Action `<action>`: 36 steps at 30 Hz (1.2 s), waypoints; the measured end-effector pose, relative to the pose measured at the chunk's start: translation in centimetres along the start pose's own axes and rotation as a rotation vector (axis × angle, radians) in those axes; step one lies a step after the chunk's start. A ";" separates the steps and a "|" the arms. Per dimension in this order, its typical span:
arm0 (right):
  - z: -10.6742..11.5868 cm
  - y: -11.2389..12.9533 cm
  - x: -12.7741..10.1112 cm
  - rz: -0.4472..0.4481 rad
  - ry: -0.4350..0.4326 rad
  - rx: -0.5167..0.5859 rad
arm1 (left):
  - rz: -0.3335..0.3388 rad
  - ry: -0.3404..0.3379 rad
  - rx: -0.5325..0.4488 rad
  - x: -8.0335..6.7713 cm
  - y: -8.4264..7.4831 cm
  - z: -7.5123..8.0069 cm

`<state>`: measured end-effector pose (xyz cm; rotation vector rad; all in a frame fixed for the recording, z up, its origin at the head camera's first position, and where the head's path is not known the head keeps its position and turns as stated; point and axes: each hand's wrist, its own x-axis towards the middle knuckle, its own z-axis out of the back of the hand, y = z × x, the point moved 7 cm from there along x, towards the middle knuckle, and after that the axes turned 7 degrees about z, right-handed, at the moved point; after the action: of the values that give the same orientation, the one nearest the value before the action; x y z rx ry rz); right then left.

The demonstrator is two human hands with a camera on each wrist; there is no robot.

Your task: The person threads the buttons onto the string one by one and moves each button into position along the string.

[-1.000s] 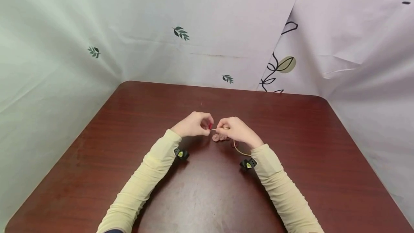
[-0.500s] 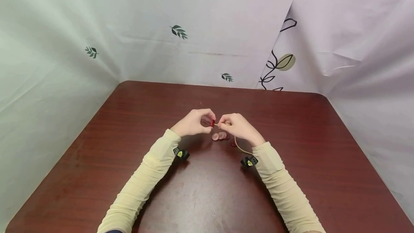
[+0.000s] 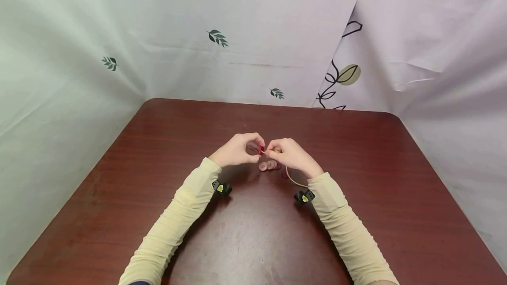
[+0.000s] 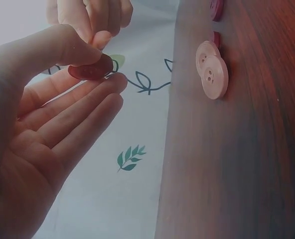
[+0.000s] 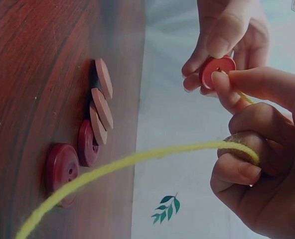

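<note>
In the head view my left hand is raised over the table, pinching a red button at its edge between thumb and fingers. Facing it, my right hand pinches a yellow yarn near its end. The right wrist view shows those fingertips right at the button's holes, with the yarn end hidden behind them. The rest of the yarn passes through my curled lower fingers and trails down toward the table. Below the hands lie overlapping pink buttons and two dark red buttons.
The brown wooden table extends around both forearms. White cloth with leaf prints hangs behind it and at the sides. A black camera is strapped to the left wrist and another camera to the right.
Both hands have risen slightly off the buttons on the table and drawn closer together. The visible stretch of yarn between the right fingertips and the red button has shortened.
</note>
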<state>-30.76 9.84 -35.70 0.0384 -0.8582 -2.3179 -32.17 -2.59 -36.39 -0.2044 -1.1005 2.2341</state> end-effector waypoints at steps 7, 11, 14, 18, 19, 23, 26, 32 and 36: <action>0.0 0.0 0.0 -0.010 0.015 0.004 | -0.001 0.006 -0.007 0.0 -0.1 0.1; -0.1 0.0 0.0 -0.006 0.017 0.005 | -0.004 0.006 0.002 -0.1 -0.1 0.0; -0.1 0.0 0.0 -0.001 0.011 0.003 | -0.013 0.009 0.005 -0.1 -0.1 -0.1; -0.2 -0.1 0.1 0.002 -0.001 0.015 | -0.028 0.009 -0.005 0.0 -0.4 -0.1; -0.2 -0.1 0.0 0.005 -0.003 0.023 | -0.035 0.006 -0.007 0.0 -0.5 -0.1; -0.1 0.0 0.0 0.020 -0.017 0.036 | -0.063 -0.019 0.003 0.0 -0.9 0.1; -0.1 0.0 0.1 0.020 -0.032 0.047 | -0.065 -0.039 0.015 0.0 -0.9 0.2; -0.2 -0.2 0.2 -0.017 -0.038 0.065 | -0.082 -0.074 0.065 0.0 -0.8 0.3; -0.3 -0.4 0.1 -0.077 -0.029 0.097 | -0.121 -0.131 0.124 -0.1 -1.0 0.5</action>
<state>-31.05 9.82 -36.18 0.0809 -0.9996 -2.3519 -31.80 -2.53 -35.32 0.0603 -1.0094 2.2232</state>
